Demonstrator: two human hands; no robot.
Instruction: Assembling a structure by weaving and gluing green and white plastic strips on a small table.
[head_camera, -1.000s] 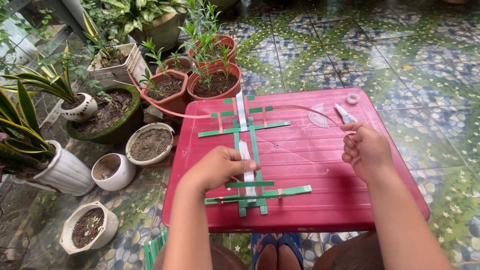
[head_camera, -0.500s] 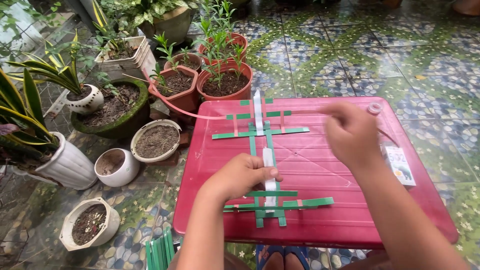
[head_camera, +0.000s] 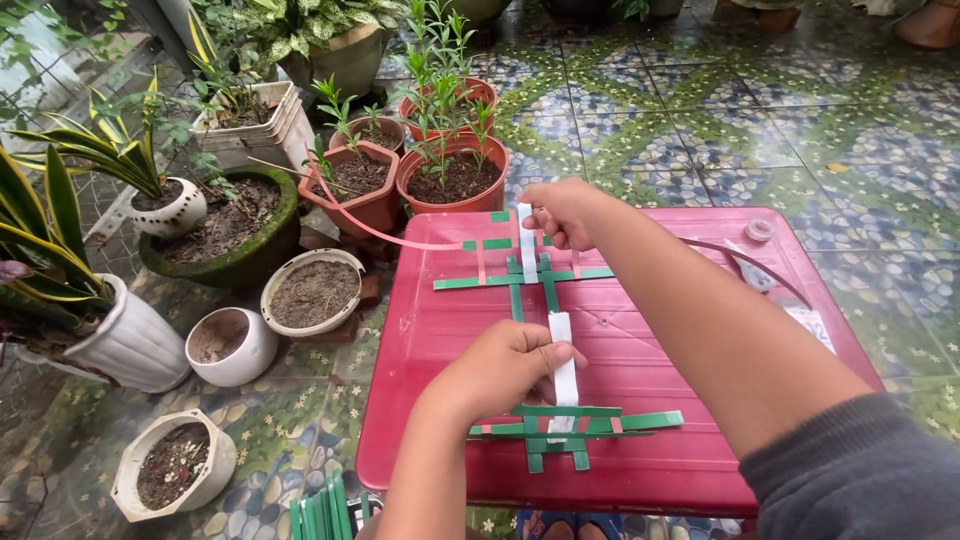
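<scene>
On a red plastic table (head_camera: 690, 330) lies a weave of green and white strips (head_camera: 545, 300) running from the far edge to the near edge, with green crosswise strips at both ends. My left hand (head_camera: 500, 370) presses down on the white strip (head_camera: 565, 370) near the weave's near end (head_camera: 570, 425). My right hand (head_camera: 565, 212) reaches across to the far end and pinches a thin pink strip (head_camera: 400, 235) that curves off the table's far left edge. A grey sleeve covers my right forearm.
Several potted plants (head_camera: 445, 150) and soil-filled pots (head_camera: 315, 290) stand on the patterned tile floor left of and behind the table. A small tape roll (head_camera: 760, 230) and a white packet (head_camera: 815, 325) lie at the table's right side. Spare green strips (head_camera: 320, 510) lie below the table's left corner.
My right hand has swung from the table's right side over to the far end of the weave, bringing the pink strip across. My left hand stayed on the white strip. The camera shifted closer.
</scene>
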